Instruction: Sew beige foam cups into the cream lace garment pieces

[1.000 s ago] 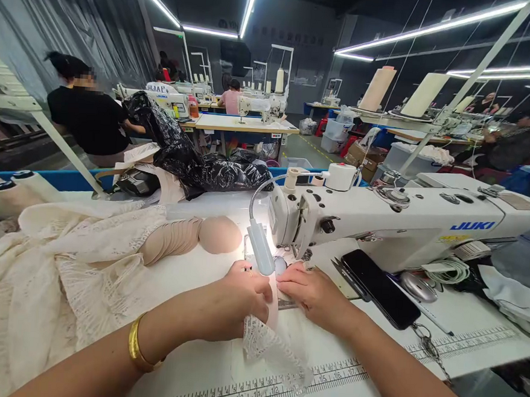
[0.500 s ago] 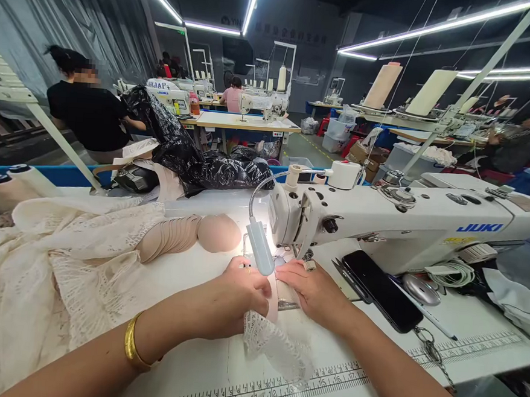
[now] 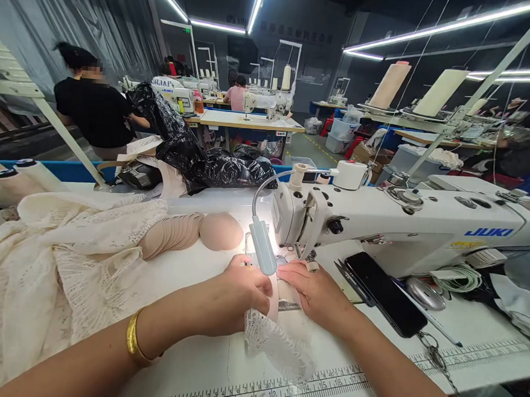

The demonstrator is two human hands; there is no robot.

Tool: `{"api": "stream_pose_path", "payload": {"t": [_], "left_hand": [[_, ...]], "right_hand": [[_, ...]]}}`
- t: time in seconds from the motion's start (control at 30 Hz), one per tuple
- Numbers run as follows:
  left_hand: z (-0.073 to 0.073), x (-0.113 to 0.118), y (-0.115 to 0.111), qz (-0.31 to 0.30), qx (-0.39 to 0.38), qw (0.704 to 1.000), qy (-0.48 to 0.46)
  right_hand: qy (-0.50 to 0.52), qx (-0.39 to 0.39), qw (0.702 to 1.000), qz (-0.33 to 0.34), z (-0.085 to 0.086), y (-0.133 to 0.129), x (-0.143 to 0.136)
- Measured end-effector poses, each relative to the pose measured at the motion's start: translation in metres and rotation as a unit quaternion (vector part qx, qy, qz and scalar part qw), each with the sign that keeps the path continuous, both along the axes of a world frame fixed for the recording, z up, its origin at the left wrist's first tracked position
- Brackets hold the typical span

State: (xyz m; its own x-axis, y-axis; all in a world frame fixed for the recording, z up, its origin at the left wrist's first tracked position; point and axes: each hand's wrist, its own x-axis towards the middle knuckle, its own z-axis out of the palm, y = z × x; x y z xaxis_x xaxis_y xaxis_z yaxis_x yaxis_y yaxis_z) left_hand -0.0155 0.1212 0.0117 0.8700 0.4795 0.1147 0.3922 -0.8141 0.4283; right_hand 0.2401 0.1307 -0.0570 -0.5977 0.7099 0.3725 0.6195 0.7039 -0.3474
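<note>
My left hand [image 3: 244,294] is curled closed around the edge of a piece of white lace fabric [image 3: 277,341], which hangs down toward me over the table. A pale pink strip or pad [image 3: 273,299] shows beside its fingers. My right hand [image 3: 317,290] lies with fingers stretched flat on the work beside the presser foot. Both hands are in front of the needle end of a white sewing machine [image 3: 383,201]. A small gooseneck lamp [image 3: 264,247] lights this spot and hides the left fingertips and part of the fabric.
Beige oval pads [image 3: 169,234] lie overlapped at the left, beside heaped cream lace [image 3: 78,270]. On the right are a black phone [image 3: 385,291], tweezers [image 3: 352,280], a pen [image 3: 440,325] and a key chain [image 3: 435,355]. Behind sits a black plastic bag [image 3: 231,169]; a person [image 3: 94,108] is beyond.
The camera view has shifted slightly, so the background and machine appear a little to the right. Both hands and the lace keep almost the same position at the machine.
</note>
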Motion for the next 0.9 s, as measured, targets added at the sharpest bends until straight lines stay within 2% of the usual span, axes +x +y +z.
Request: {"api": "stream_pose_path", "payload": {"t": [0.7,0.9], "left_hand": [[-0.0063,-0.0016,0.0017,0.003,-0.017,1.0,-0.002],[-0.0046,-0.0027,0.0013,0.006,-0.017,1.0,0.025]], "right_hand": [[-0.021,0.01,1.0,0.002,0.0056,-0.0018,-0.0006],[-0.029,0.012,1.0,-0.001,0.006,-0.0024,-0.0004]]}}
